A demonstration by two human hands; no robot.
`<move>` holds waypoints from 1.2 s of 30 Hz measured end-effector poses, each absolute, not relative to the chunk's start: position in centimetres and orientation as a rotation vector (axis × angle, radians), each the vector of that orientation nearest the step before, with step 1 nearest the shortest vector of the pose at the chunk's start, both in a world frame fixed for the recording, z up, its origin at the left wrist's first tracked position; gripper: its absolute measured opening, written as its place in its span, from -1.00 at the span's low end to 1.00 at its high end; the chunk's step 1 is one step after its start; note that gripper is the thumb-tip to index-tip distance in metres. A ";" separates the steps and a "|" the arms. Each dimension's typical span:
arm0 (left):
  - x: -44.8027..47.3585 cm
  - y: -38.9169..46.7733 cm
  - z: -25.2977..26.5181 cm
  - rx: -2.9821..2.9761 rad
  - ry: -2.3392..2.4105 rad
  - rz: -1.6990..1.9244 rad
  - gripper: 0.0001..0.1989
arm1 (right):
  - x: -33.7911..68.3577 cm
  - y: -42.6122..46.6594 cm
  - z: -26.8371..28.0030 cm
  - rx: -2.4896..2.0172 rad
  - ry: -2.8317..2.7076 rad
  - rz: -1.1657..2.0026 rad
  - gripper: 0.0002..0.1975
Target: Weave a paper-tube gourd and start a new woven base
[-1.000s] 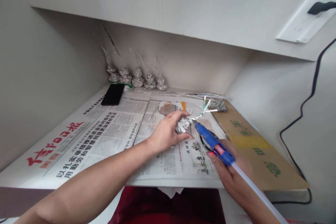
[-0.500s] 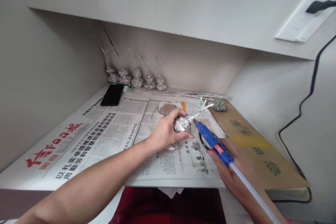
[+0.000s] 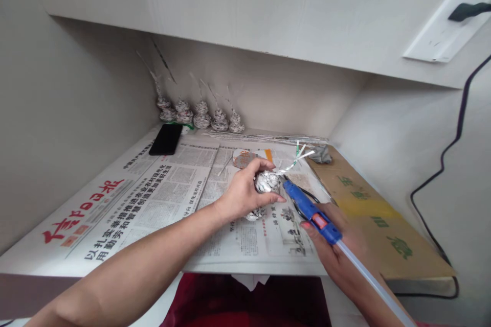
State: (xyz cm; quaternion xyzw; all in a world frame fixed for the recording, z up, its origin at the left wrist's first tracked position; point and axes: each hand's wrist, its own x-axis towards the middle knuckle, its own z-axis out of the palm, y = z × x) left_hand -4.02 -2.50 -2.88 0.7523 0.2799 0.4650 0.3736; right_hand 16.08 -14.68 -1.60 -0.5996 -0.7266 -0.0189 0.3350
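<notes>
My left hand (image 3: 247,186) is closed around a woven paper gourd (image 3: 267,182), its thumb and fingers on either side of the upper bulb. A twisted paper stem (image 3: 289,167) with loose strip ends sticks out of it to the upper right. Part of the gourd's lower bulb shows below my palm. In my right hand (image 3: 337,240) is a blue hot glue gun (image 3: 312,212), with a long clear glue stick (image 3: 370,278) coming out of its back. The gun's nozzle points at the base of the stem, very close to it; whether they touch I cannot tell.
Several similar paper gourds (image 3: 201,115) line the back wall, near a black phone (image 3: 165,139). Thin paper rods (image 3: 264,138) lie along the back. Newspaper (image 3: 153,204) covers the table; cardboard (image 3: 368,209) lies at right. A black cord (image 3: 441,158) runs down from the wall socket (image 3: 447,25).
The glue gun has tilted slightly, its nozzle a little lower against the stem's base. My left hand still holds the gourd in nearly the same place. The whole view has shifted slightly.
</notes>
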 end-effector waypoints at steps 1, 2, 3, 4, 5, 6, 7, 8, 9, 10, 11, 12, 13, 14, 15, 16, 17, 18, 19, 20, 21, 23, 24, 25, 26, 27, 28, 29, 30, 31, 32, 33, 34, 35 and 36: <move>-4.0 -2.5 -2.9 1.924 0.717 1.191 -0.36 | 16.2 -14.7 -1.5 -1.572 -1.902 -0.031 -0.81; -4.0 -2.4 -2.9 1.923 0.720 1.191 -0.36 | 16.2 -14.7 -1.4 -1.573 -1.910 -0.016 -0.81; -4.1 -2.4 -2.9 1.924 0.724 1.189 -0.36 | 16.3 -14.8 -1.3 -1.568 -1.919 -0.008 -0.81; -4.1 -2.4 -2.9 1.925 0.731 1.187 -0.36 | 16.4 -14.8 -1.2 -1.563 -1.924 -0.005 -0.82; -4.1 -2.5 -2.9 1.929 0.737 1.183 -0.36 | 16.4 -14.8 -1.2 -1.563 -1.922 -0.004 -0.81; -4.1 -2.5 -2.9 1.932 0.740 1.180 -0.36 | 16.4 -14.7 -1.3 -1.568 -1.916 -0.001 -0.80; -4.1 -2.5 -2.8 1.935 0.743 1.178 -0.36 | 16.4 -14.7 -1.4 -1.580 -1.905 0.006 -0.78; -4.1 -2.5 -2.8 1.939 0.746 1.177 -0.36 | 16.4 -14.6 -1.5 -1.594 -1.893 0.014 -0.77; -4.1 -2.6 -2.8 1.944 0.749 1.178 -0.36 | 16.4 -14.6 -1.6 -1.605 -1.883 0.022 -0.75; -4.2 -2.6 -2.7 1.950 0.752 1.179 -0.36 | 16.4 -14.6 -1.7 -1.612 -1.875 0.029 -0.75; -4.2 -2.6 -2.7 1.956 0.754 1.182 -0.36 | 16.3 -14.6 -1.8 -1.614 -1.872 0.032 -0.74; -4.2 -2.6 -2.6 1.960 0.755 1.185 -0.36 | 16.3 -14.6 -1.8 -1.609 -1.874 0.030 -0.74; -4.2 -2.6 -2.6 1.963 0.753 1.187 -0.37 | 16.3 -14.6 -1.8 -1.598 -1.880 0.021 -0.74; -4.2 -2.6 -2.6 1.964 0.749 1.188 -0.37 | 16.3 -14.6 -1.7 -1.587 -1.888 0.013 -0.74; -4.2 -2.6 -2.6 1.964 0.744 1.189 -0.37 | 16.3 -14.6 -1.7 -1.577 -1.898 0.006 -0.74; -4.2 -2.6 -2.5 1.964 0.741 1.188 -0.38 | 16.3 -14.7 -1.6 -1.569 -1.902 0.001 -0.75; -4.2 -2.6 -2.5 1.965 0.742 1.185 -0.38 | 16.2 -14.7 -1.5 -1.565 -1.900 0.000 -0.76; -4.2 -2.6 -2.6 1.967 0.747 1.181 -0.38 | 16.2 -14.7 -1.4 -1.564 -1.895 0.001 -0.77; -4.2 -2.6 -2.6 1.968 0.757 1.179 -0.37 | 16.1 -14.7 -1.4 -1.567 -1.885 0.004 -0.78; -4.2 -2.6 -2.6 1.969 0.768 1.179 -0.37 | 16.1 -14.7 -1.3 -1.572 -1.872 0.003 -0.78; -4.2 -2.6 -2.6 1.971 0.776 1.180 -0.37 | 16.0 -14.7 -1.3 -1.577 -1.862 0.001 -0.79; -4.2 -2.6 -2.6 1.980 0.773 1.189 -0.36 | 15.9 -14.6 -1.4 -1.590 -1.851 0.005 -0.80; -4.2 -2.6 -2.6 1.986 0.767 1.191 -0.37 | 15.8 -14.6 -1.4 -1.591 -1.853 0.006 -0.81; -4.2 -2.6 -2.6 1.993 0.761 1.192 -0.38 | 15.8 -14.5 -1.4 -1.588 -1.860 0.008 -0.81; -4.2 -2.6 -2.6 1.998 0.760 1.191 -0.39 | 15.8 -14.5 -1.4 -1.583 -1.873 0.011 -0.81; -4.2 -2.7 -2.6 2.001 0.763 1.190 -0.41 | 15.8 -14.4 -1.3 -1.580 -1.886 0.010 -0.81; -4.2 -2.7 -2.6 2.003 0.768 1.192 -0.43 | 15.9 -14.4 -1.3 -1.579 -1.894 0.006 -0.80; -4.2 -2.7 -2.6 2.004 0.774 1.195 -0.44 | 16.0 -14.4 -1.3 -1.582 -1.900 0.001 -0.79; -4.2 -2.7 -2.5 2.005 0.778 1.198 -0.44 | 16.1 -14.5 -1.3 -1.590 -1.901 -0.001 -0.79; -4.3 -2.7 -2.5 2.007 0.783 1.202 -0.45 | 16.3 -14.5 -1.3 -1.598 -1.898 -0.007 -0.79; -4.3 -2.7 -2.5 2.009 0.788 1.201 -0.45 | 16.4 -14.6 -1.3 -1.605 -1.891 -0.016 -0.79; -4.3 -2.7 -2.4 2.012 0.794 1.198 -0.45 | 16.6 -14.6 -1.3 -1.612 -1.878 -0.030 -0.79; -4.3 -2.7 -2.4 2.015 0.799 1.194 -0.44 | 16.7 -14.7 -1.3 -1.618 -1.866 -0.045 -0.80; -4.3 -2.7 -2.4 2.022 0.804 1.188 -0.44 | 16.9 -14.8 -1.4 -1.618 -1.860 -0.062 -0.81; -4.4 -2.6 -2.3 2.032 0.810 1.183 -0.43 | 16.9 -14.8 -1.4 -1.611 -1.863 -0.080 -0.81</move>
